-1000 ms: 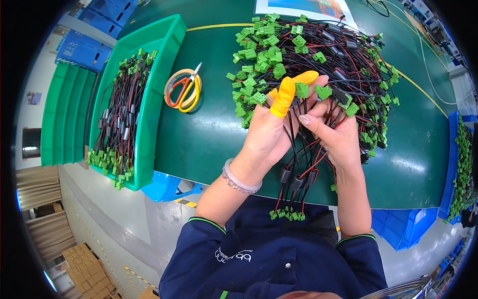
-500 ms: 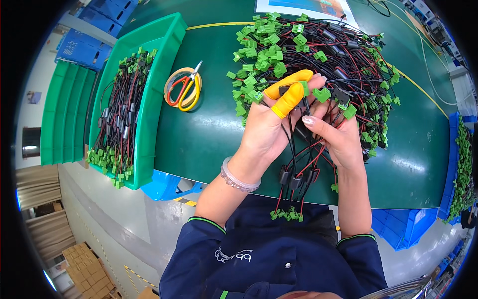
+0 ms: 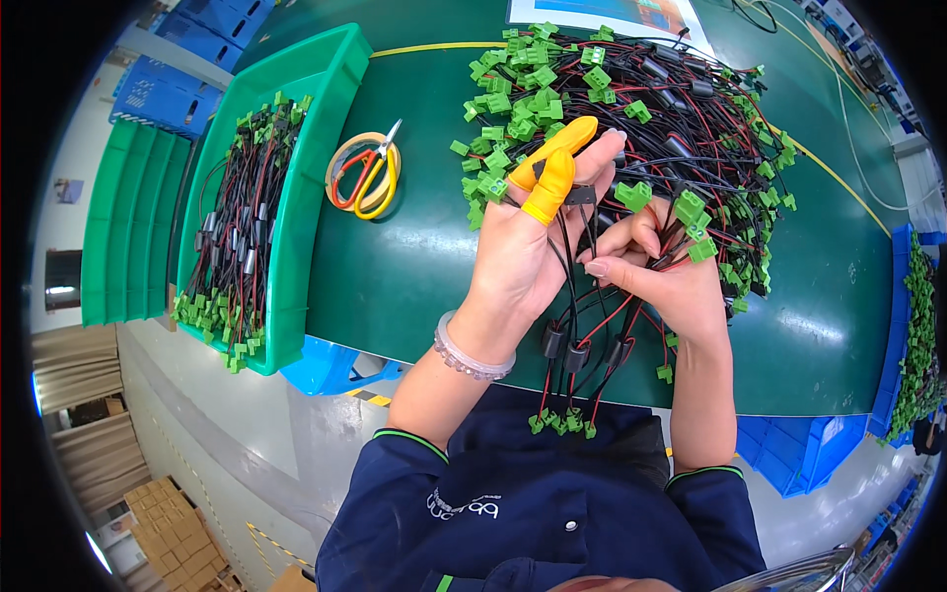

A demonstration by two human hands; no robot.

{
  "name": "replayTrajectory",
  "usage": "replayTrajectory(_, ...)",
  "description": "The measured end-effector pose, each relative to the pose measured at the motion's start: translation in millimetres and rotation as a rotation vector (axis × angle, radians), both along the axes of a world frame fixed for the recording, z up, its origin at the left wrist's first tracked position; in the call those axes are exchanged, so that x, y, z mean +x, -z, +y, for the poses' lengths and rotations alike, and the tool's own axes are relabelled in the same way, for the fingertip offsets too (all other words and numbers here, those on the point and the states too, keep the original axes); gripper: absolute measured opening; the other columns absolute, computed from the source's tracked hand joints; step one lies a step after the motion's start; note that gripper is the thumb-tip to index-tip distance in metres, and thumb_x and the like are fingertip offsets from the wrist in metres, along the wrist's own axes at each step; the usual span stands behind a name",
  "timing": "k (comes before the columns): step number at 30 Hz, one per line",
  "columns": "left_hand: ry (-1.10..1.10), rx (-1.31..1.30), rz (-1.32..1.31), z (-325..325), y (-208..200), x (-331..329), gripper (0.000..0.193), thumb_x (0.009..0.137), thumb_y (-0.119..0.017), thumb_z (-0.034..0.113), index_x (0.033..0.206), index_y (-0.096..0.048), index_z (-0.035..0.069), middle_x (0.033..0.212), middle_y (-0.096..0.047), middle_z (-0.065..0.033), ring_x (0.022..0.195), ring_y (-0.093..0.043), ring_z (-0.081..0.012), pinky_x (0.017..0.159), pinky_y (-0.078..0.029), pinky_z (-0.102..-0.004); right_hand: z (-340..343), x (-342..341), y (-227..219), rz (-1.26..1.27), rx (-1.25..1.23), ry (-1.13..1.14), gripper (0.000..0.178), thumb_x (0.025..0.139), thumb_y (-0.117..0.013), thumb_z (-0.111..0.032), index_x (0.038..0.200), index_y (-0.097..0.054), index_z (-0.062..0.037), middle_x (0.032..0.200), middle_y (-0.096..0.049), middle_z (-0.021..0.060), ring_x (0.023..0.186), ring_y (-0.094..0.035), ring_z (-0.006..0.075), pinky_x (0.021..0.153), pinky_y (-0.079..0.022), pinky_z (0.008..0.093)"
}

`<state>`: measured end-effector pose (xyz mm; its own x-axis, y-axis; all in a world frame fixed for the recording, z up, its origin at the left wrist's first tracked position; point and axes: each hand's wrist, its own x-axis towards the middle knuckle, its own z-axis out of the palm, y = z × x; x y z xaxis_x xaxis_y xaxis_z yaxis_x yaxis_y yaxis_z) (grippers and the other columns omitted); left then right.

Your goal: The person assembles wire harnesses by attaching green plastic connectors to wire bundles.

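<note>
Two fingers of my left hand (image 3: 528, 242) wear yellow finger cots, pinched on a cable harness near its small black connector (image 3: 580, 195). My right hand (image 3: 671, 281) grips several more harnesses, and green terminal plugs (image 3: 693, 212) stick up past its fingers. Red and black wires hang from both hands toward my lap. Black cylindrical cores (image 3: 577, 355) sit partway along them, with green plugs (image 3: 564, 422) at the lower ends. Just beyond my hands lies a big heap of the same harnesses (image 3: 651, 109) on the green table (image 3: 414, 286).
At left, a green tray (image 3: 286, 296) holds a bundle of harnesses. Yellow-and-red-handled scissors (image 3: 375, 183) rest on a tape roll (image 3: 340, 158). A printed sheet (image 3: 681, 25) lies behind the heap. Blue bins (image 3: 804, 449) stand below the right table edge.
My hands have drawn slightly apart. The left fingers have shifted left and up, showing the black connector, and the right hand has moved a little right. The hanging wires have swung slightly left.
</note>
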<state>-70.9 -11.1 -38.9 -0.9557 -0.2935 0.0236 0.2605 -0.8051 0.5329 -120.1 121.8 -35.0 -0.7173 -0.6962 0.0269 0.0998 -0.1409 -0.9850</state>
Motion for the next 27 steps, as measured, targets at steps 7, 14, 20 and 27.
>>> replayTrajectory(7,0.019,0.023,0.013,-0.5,-2.1,0.3,0.043,0.092,-0.044,0.027,0.122,-0.043,-0.003,0.123,-0.049,-0.0167,0.108,-0.050,-0.0180,0.096,-0.038,-0.0303,-3.9,5.2,-1.7,-0.039,0.007,0.101,0.023,0.069,-0.066,0.006,0.082,-0.049,-0.0003,0.075,-0.059,0.0091,0.067,-0.061,0.0149,0.057,-0.049,0.0238)
replayTrajectory(14,0.077,0.013,-0.048,5.1,-6.6,4.4,0.047,0.094,-0.037,0.035,0.122,-0.044,-0.002,0.134,-0.040,-0.0088,0.104,-0.048,-0.0129,0.091,-0.041,-0.0278,-8.0,7.7,-3.8,-0.153,0.044,0.016,0.021,0.075,-0.068,-0.004,0.093,-0.058,-0.0001,0.074,-0.058,0.0007,0.060,-0.053,0.0071,0.050,-0.040,0.0196)
replayTrajectory(20,0.087,-0.152,-0.032,4.8,-4.9,5.8,0.051,0.093,-0.037,0.039,0.122,-0.044,-0.002,0.135,-0.038,-0.0065,0.100,-0.050,-0.0103,0.088,-0.042,-0.0247,-6.5,10.1,-0.6,-0.187,-0.023,0.009,0.021,0.074,-0.069,-0.003,0.092,-0.059,-0.0022,0.079,-0.061,0.0005,0.071,-0.054,0.0058,0.064,-0.044,0.0214)
replayTrajectory(27,0.122,-0.061,0.068,7.8,0.2,6.1,0.050,0.090,-0.048,0.032,0.123,-0.042,-0.005,0.135,-0.038,-0.0098,0.098,-0.050,-0.0136,0.086,-0.043,-0.0271,-9.0,10.5,1.7,-0.136,0.081,0.171,0.017,0.072,-0.069,-0.003,0.086,-0.059,-0.0018,0.070,-0.059,-0.0027,0.064,-0.052,0.0037,0.059,-0.041,0.0195)
